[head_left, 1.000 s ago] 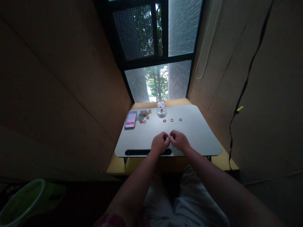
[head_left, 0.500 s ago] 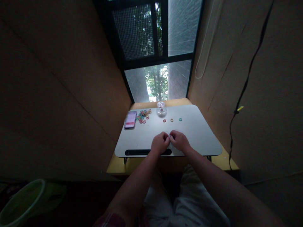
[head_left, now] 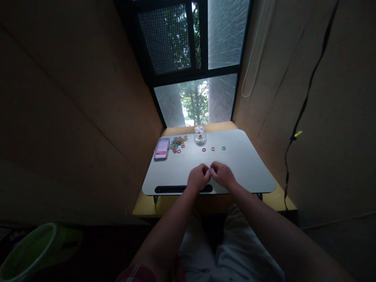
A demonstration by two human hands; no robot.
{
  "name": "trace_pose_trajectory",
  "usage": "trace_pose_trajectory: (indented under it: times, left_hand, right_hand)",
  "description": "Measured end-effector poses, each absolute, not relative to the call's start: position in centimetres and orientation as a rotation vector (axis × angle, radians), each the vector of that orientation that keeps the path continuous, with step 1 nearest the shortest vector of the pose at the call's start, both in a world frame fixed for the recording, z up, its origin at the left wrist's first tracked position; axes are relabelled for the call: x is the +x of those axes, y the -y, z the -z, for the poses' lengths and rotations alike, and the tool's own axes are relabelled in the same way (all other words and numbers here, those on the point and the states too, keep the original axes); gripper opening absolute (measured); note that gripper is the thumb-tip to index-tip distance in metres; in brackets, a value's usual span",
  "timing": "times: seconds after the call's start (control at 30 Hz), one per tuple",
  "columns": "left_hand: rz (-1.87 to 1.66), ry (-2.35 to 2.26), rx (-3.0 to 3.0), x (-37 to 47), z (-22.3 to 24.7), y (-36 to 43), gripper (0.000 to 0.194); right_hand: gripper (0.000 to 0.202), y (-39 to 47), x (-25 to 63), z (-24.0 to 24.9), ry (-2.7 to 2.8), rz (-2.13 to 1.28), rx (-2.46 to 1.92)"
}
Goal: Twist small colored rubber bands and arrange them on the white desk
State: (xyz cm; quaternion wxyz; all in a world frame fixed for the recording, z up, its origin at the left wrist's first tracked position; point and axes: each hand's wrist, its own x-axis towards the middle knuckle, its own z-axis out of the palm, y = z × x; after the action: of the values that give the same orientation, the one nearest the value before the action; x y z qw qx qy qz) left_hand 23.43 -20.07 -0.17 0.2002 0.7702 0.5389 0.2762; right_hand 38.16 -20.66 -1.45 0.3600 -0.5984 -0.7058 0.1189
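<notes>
My left hand [head_left: 199, 177] and my right hand [head_left: 222, 174] meet over the near part of the white lap table [head_left: 249, 168]. Both are closed, fingertips pinched together; a tiny pale bit shows between them, too small to name. Beyond my hands lie three small bands in a row: a red one [head_left: 203, 149], a yellow one [head_left: 213, 149] and a green one [head_left: 223, 148]. Farther left is a loose heap of coloured bands [head_left: 178, 141]. A clear rounded jar [head_left: 200, 138] stands at the back, with something small and dark showing in it.
A phone [head_left: 161, 149] with a blurred screen lies at the table's left. The black slot [head_left: 170, 189] runs along the front edge. Walls rise on both sides, with a window [head_left: 196, 102] behind. A black cord [head_left: 305, 98] hangs right; a green basket [head_left: 29, 250] is at lower left.
Both hands stay pinched together in nearly the same place. The bands, jar and phone have not moved; the view shifts very slightly.
</notes>
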Motion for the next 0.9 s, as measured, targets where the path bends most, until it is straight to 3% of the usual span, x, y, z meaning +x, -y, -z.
trace_pose_trajectory:
  times: [0.9]
  left_hand:
    - [-0.765, -1.489, 2.137, 23.38, -0.11, 20.17, 0.018]
  right_hand:
    - [0.011, 20.70, 38.20, 1.43, 1.817, -0.310, -1.548]
